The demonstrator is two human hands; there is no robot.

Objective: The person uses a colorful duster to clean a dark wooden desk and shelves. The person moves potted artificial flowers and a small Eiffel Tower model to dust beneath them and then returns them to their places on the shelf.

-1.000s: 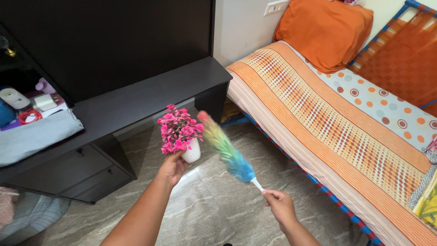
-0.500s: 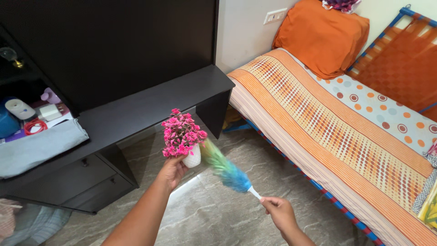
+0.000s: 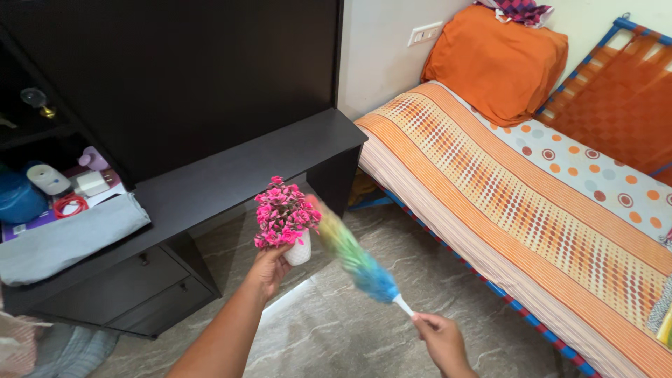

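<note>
Pink flowers in a small white pot (image 3: 285,222) are held up over the marble floor (image 3: 336,329), just in front of the dark bench (image 3: 231,171). The left hand (image 3: 268,267) is clamped around the bottom of the pot, and the right hand (image 3: 439,339) is closed on the thin white handle of a rainbow feather duster (image 3: 353,255), whose tip touches the blooms on their right side.

To dust well, I judge that light, short flicks along the petals suit best, with the pot kept upright and turned a little so that each side meets the feathers; hard strokes could knock blooms loose.

The duster is blurred, so its exact tip is hard to place. The left hand's fingers hide the pot's base, and the far side of the flowers cannot be seen. The right hand sits near the lower frame edge, its forearm cut off.
</note>
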